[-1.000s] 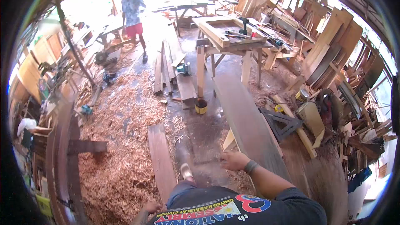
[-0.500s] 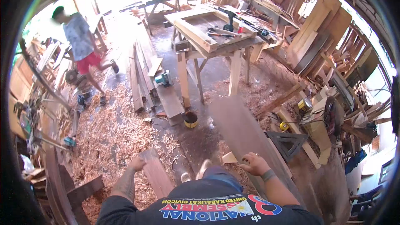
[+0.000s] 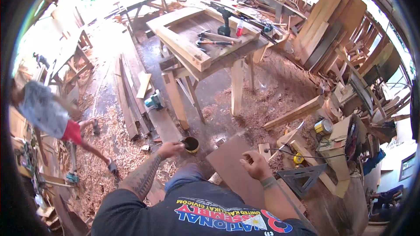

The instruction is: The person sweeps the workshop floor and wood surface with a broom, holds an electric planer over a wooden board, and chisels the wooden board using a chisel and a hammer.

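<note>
My left hand [image 3: 169, 149] reaches forward, its fingers pinched at the near-left rim of a small yellow tin can [image 3: 191, 148] with a dark inside. The can stands on the floor by the end of a plank. Above a wide brown board [image 3: 232, 159] that slants in front of me, my right hand [image 3: 256, 166] hovers or rests with fingers loosely curled and a gap to the thumb. Nothing shows in it. Whether it touches the board I cannot tell.
A wooden frame [image 3: 199, 59] on a work table holds a cordless drill [image 3: 224, 19] and hammers. A green power tool [image 3: 154, 100] sits on planks [image 3: 127, 91]. A black triangular square [image 3: 302, 179] lies right. Another person [image 3: 46, 109] walks at left. Shavings cover the floor.
My left hand has left the plank at lower left and moved forward to the can. My right hand's fingers have curled more. The wide board sits lower in view. The other person has come nearer.
</note>
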{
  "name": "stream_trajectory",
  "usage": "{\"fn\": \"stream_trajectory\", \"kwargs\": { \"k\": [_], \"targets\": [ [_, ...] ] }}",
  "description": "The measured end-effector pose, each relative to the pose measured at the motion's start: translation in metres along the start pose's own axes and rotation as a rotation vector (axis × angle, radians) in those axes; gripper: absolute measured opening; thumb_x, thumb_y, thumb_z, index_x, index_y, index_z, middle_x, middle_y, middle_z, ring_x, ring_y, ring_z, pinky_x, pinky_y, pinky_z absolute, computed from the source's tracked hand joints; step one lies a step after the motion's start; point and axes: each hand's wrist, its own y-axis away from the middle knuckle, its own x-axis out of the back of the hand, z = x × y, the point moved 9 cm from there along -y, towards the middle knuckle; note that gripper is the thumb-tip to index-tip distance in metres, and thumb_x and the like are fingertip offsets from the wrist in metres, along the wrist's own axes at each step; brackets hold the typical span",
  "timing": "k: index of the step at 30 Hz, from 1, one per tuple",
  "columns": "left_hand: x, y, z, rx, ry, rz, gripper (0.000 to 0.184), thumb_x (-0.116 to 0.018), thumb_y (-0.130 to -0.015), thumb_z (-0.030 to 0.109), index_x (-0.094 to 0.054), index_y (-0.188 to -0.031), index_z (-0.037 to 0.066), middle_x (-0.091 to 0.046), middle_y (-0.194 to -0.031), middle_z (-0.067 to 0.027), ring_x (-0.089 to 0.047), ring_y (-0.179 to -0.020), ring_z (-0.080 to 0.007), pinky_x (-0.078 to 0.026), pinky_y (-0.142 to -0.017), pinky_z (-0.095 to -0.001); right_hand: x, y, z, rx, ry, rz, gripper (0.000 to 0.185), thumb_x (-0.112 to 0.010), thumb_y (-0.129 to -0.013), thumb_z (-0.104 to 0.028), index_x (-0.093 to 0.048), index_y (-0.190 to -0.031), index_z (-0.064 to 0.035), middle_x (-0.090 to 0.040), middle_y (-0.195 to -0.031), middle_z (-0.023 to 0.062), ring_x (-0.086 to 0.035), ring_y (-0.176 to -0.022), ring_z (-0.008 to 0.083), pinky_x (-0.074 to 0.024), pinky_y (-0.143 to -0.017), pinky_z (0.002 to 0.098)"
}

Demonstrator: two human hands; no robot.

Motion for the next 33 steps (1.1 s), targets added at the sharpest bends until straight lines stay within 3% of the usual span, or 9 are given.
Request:
{"fn": "stream_trajectory", "kwargs": {
  "k": [6,10,11,12,14,21,25,28,33],
  "targets": [
    [-0.004,-0.141,0.210,-0.030,0.123,-0.078,0.036,-0.072,-0.104,0.033,-0.074,-0.121,0.001,-0.077,-0.106,-0.0106,-0.074,-0.092,-0.0210,-0.060,-0.079,-0.0346,-0.010,-0.027,0.023,-0.017,0.088,0.022,0.036,-0.080,-0.092,-0.030,-0.073,-0.114,-0.0020,-0.072,-0.100,0.0160,-0.071,-0.088,0.0292,-0.0574,-0.080,0.0402],
    [0.027,-0.320,0.352,-0.633,-0.658,-0.036,0.034,-0.073,-0.101,0.036,-0.076,-0.119,0.007,-0.078,-0.103,-0.0121,-0.074,-0.091,-0.0223,-0.059,-0.078,-0.0401,-0.004,0.004,0.054,-0.336,0.102,0.073,0.036,-0.079,-0.091,-0.032,-0.075,-0.114,-0.0048,-0.073,-0.103,0.0151,-0.072,-0.090,0.0286,-0.0580,-0.081,0.0399],
    [0.025,-0.332,0.390,-0.332,-0.754,-0.040,0.031,-0.072,-0.100,0.032,-0.075,-0.119,0.008,-0.078,-0.102,-0.0136,-0.073,-0.092,-0.0261,-0.058,-0.083,-0.0420,-0.002,0.015,0.060,-0.413,0.114,0.088,0.036,-0.079,-0.092,-0.033,-0.075,-0.114,-0.0053,-0.074,-0.105,0.0157,-0.072,-0.092,0.0292,-0.0586,-0.082,0.0407],
    [0.040,-0.385,0.409,-0.638,-0.832,0.013,0.027,-0.073,-0.098,0.029,-0.076,-0.114,0.008,-0.077,-0.096,-0.0122,-0.072,-0.089,-0.0260,-0.057,-0.082,-0.0422,0.000,0.025,0.059,-0.473,0.110,0.109,0.036,-0.079,-0.091,-0.033,-0.075,-0.114,-0.0054,-0.073,-0.103,0.0157,-0.072,-0.091,0.0295,-0.0583,-0.082,0.0404],
    [0.057,-0.454,0.454,-0.763,-1.019,0.139,0.028,-0.070,-0.100,0.029,-0.075,-0.117,0.007,-0.077,-0.098,-0.0132,-0.072,-0.091,-0.0271,-0.057,-0.082,-0.0441,0.002,0.043,0.053,-0.605,0.103,0.164,0.036,-0.080,-0.091,-0.032,-0.074,-0.114,-0.0055,-0.072,-0.101,0.0157,-0.071,-0.090,0.0301,-0.0579,-0.081,0.0399],
    [0.159,-0.676,0.414,-0.856,-1.467,0.001,0.033,-0.058,-0.107,0.027,-0.069,-0.128,0.004,-0.076,-0.105,-0.0165,-0.073,-0.097,-0.0309,-0.057,-0.081,-0.0504,-0.040,0.115,0.055,-0.863,0.166,0.227,0.037,-0.072,-0.097,-0.042,-0.073,-0.113,-0.0095,-0.073,-0.111,0.0156,-0.069,-0.106,0.0372,-0.0557,-0.094,0.0479],
    [0.132,-0.674,0.394,-1.301,-1.910,-0.385,0.037,-0.051,-0.111,0.025,-0.066,-0.135,0.002,-0.075,-0.109,-0.0184,-0.074,-0.100,-0.0332,-0.056,-0.080,-0.0540,-0.076,0.142,0.056,-0.993,0.109,0.244,0.032,-0.074,-0.095,-0.038,-0.072,-0.107,-0.0081,-0.073,-0.103,0.0153,-0.071,-0.098,0.0360,-0.0567,-0.088,0.0468],
    [0.163,-0.705,0.436,-0.841,-1.328,-0.192,0.041,-0.050,-0.113,0.022,-0.059,-0.148,0.004,-0.066,-0.123,-0.0135,-0.062,-0.105,-0.0285,-0.050,-0.095,-0.0407,-0.083,0.159,0.062,-1.061,-0.029,0.332,0.027,-0.076,-0.095,-0.034,-0.073,-0.107,-0.0104,-0.075,-0.101,0.0141,-0.073,-0.095,0.0340,-0.0577,-0.086,0.0450],
    [0.119,-0.753,0.468,-0.730,-1.095,-0.137,0.051,-0.059,-0.106,0.019,-0.051,-0.155,0.005,-0.064,-0.130,-0.0132,-0.060,-0.112,-0.0283,-0.049,-0.101,-0.0389,-0.101,0.191,0.065,-1.224,-0.083,0.357,0.029,-0.076,-0.096,-0.038,-0.072,-0.103,-0.0103,-0.075,-0.095,0.0135,-0.074,-0.093,0.0329,-0.0580,-0.085,0.0444]
  ]
}}
